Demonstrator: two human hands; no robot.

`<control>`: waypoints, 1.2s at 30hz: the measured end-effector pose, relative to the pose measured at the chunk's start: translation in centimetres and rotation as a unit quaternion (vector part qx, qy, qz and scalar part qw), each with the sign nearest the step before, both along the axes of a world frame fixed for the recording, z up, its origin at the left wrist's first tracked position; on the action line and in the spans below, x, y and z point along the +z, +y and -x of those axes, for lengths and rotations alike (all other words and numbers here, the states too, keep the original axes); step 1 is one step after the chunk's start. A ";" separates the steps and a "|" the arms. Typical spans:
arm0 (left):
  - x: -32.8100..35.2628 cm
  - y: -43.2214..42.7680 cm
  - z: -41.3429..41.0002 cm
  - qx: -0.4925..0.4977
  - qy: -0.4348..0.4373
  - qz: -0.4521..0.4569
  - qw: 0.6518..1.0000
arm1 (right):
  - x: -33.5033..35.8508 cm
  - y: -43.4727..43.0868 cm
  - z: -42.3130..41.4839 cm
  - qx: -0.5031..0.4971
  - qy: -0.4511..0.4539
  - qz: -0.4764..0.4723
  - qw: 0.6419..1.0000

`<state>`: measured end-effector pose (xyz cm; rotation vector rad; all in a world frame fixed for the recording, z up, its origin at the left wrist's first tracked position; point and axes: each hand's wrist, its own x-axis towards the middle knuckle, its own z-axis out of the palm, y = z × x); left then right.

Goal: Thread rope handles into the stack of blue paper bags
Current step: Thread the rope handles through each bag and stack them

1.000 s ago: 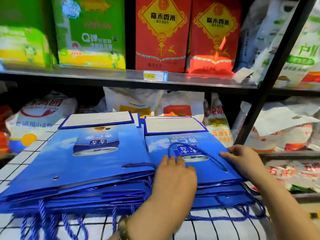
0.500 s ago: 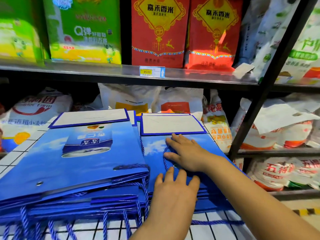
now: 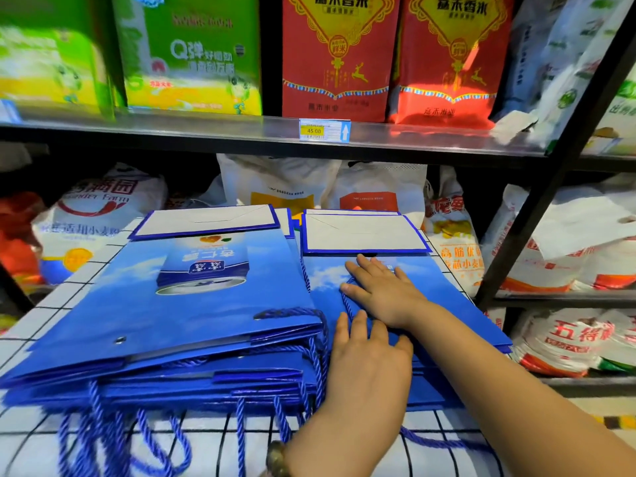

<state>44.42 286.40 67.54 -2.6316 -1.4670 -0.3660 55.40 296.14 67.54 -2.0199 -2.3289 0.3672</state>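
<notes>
Pressing flat: both hands (image 3: 375, 325) atop right bag stack (image 3: 447, 304).

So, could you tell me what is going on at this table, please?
A person is working on two stacks of flat blue paper bags. Both hands lie flat on the right stack: the right hand presses over a blue rope handle, the left hand rests nearer its front edge. The left stack lies untouched, ropes dangling in front.
</notes>
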 end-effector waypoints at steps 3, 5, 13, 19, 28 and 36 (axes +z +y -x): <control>-0.4 -1.0 0.8 -0.024 0.001 0.030 0.999 | 0.1 -0.3 0.1 -0.005 0.008 -0.019 1.000; -0.6 -2.1 1.5 -0.053 -0.049 -0.017 0.997 | 0.1 -0.7 0.4 -0.011 0.031 -0.079 0.996; 4.0 -5.6 10.5 -0.066 -0.201 -0.131 0.969 | 3.5 -4.5 1.7 0.031 0.206 -0.330 0.921; 3.8 -4.0 16.4 -0.014 -0.249 -0.151 0.956 | 4.8 -10.3 5.2 0.087 0.326 -0.119 0.934; 4.3 -4.2 16.5 -0.014 -0.313 -0.064 0.948 | 9.5 -12.4 7.1 -0.032 0.549 -0.001 0.835; 6.8 -4.1 13.5 0.001 -0.310 0.039 0.950 | 12.2 -11.0 11.8 -0.034 0.650 0.025 0.759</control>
